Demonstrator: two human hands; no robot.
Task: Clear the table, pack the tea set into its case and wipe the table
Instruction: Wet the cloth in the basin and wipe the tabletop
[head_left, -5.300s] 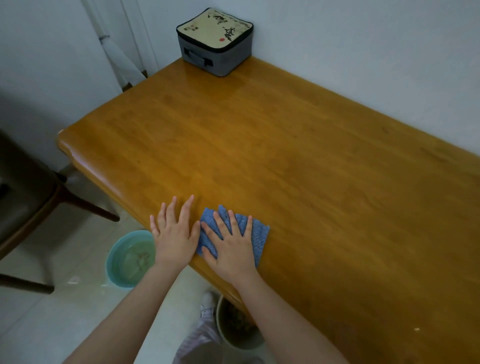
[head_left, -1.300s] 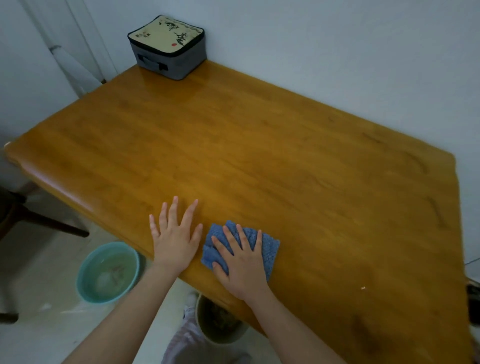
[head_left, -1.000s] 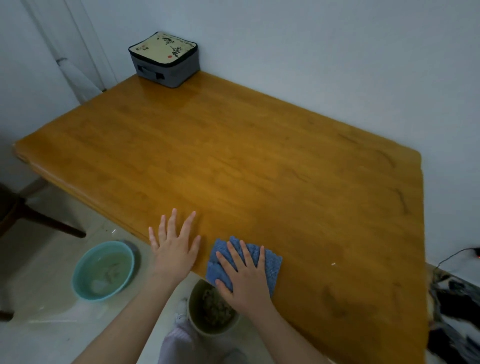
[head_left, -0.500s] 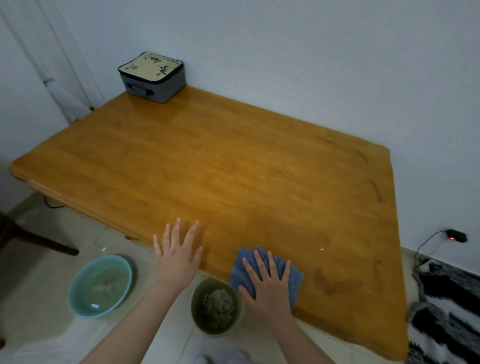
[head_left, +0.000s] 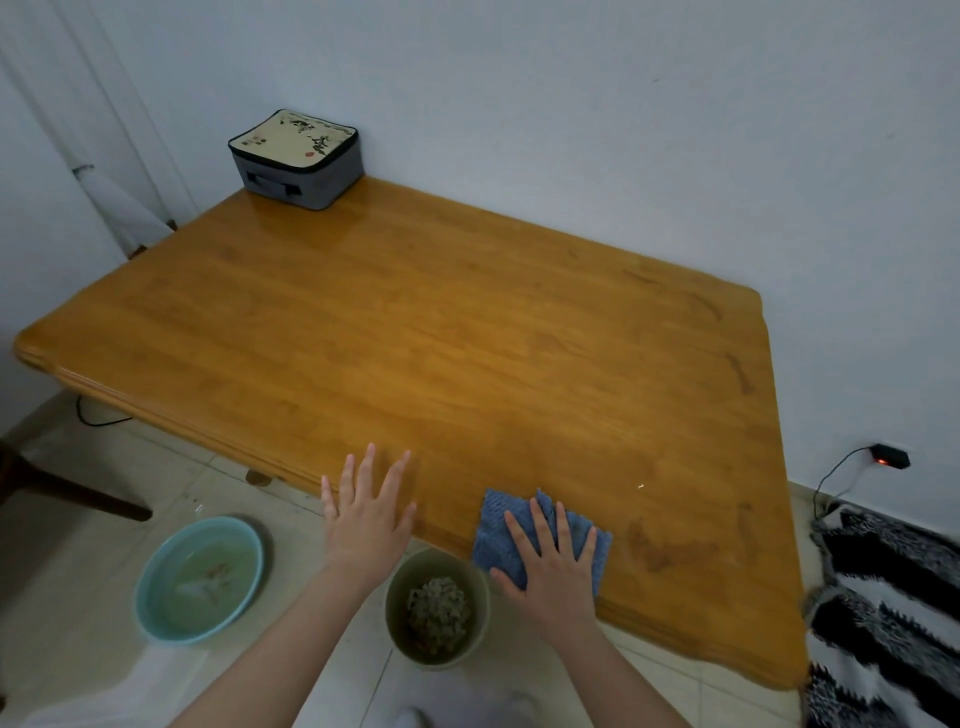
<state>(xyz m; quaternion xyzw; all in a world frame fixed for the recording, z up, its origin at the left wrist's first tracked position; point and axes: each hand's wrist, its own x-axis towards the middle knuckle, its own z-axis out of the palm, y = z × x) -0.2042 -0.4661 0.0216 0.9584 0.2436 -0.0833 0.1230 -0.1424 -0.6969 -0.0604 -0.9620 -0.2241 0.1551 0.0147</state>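
A folded blue cloth (head_left: 493, 540) lies on the wooden table (head_left: 441, 338) at its near edge. My right hand (head_left: 550, 566) presses flat on the cloth with fingers spread. My left hand (head_left: 369, 514) is open, fingers apart, its fingertips over the table's near edge left of the cloth. The grey tea set case (head_left: 296, 158), zipped shut with a cream printed lid, stands at the table's far left corner by the wall. A tiny white crumb (head_left: 640, 486) sits on the table right of the cloth.
On the floor below the near edge stand a teal basin of water (head_left: 200, 579) and a greenish bin (head_left: 437, 605) holding tea waste. A black-and-white rug (head_left: 883, 597) lies at the right, a chair leg (head_left: 72, 493) at the left, a plug and cable (head_left: 891, 460) by the wall.
My right hand has slid the cloth to the right along the near edge. My view has pulled back and risen, showing the whole table and the floor items.
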